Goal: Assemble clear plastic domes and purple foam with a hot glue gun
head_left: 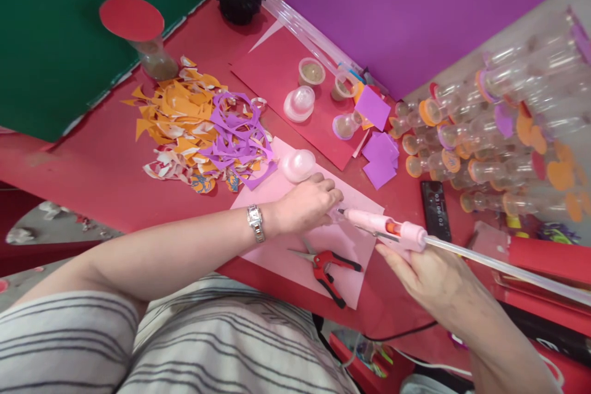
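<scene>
My right hand (427, 271) grips a pink glue gun (383, 225), and a long clear glue stick (503, 265) runs out of its back. The gun's dark nozzle points left at the fingers of my left hand (311, 203). These fingers are curled and pressed together around a small, seemingly clear piece that I cannot make out. Just behind my left hand a clear plastic dome (299, 165) lies on a pink sheet (355, 283). Nearer my body, red-handled snips (327, 268) lie on the same sheet with their blades apart.
Orange paper scraps (178, 108) and purple scraps (235, 135) are heaped at the left. Purple paper squares (381, 157) and cups (311, 72) lie behind. Clear bottle shapes (503, 169) are stacked at the right beside a black timer (435, 210). A red-topped piece (132, 18) stands far left.
</scene>
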`<control>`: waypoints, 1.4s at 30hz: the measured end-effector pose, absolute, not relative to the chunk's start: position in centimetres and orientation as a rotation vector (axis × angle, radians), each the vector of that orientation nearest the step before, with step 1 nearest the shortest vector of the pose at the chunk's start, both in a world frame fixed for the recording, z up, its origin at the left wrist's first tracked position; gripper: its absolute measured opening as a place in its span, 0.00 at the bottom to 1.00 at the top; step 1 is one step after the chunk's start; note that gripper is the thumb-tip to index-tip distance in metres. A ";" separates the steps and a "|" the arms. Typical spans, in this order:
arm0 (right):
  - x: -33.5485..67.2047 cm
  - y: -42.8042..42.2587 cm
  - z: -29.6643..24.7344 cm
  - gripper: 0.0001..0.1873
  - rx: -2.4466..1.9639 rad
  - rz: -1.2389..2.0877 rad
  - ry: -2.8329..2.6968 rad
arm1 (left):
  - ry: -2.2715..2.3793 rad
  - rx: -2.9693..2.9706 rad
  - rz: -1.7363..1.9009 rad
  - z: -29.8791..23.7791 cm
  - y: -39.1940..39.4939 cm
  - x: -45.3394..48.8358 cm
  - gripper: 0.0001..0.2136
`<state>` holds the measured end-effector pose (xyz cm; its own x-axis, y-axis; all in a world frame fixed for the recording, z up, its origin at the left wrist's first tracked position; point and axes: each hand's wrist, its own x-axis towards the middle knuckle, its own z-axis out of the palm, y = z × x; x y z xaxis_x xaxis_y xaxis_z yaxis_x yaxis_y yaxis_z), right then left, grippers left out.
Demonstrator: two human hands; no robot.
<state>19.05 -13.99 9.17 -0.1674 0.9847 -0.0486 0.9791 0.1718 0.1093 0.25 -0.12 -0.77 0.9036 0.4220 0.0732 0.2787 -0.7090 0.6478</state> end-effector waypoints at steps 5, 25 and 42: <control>19.3 -14.0 9.1 0.35 1.951 0.066 2.279 | 0.495 2.392 0.312 -0.8 -0.1 0.3 0.12; 19.6 -14.6 7.9 0.33 2.042 0.032 2.267 | 0.507 2.426 0.240 -0.3 -0.4 0.4 0.14; 20.3 -17.9 7.4 0.23 2.601 -0.209 2.320 | 0.263 2.350 0.569 0.2 -0.1 -0.7 0.14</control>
<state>20.33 -17.87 7.41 0.1367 0.9805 0.1409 0.9395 -0.0832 -0.3324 -0.69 -0.08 0.20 0.8833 0.3358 0.3270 0.0312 -0.7382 0.6739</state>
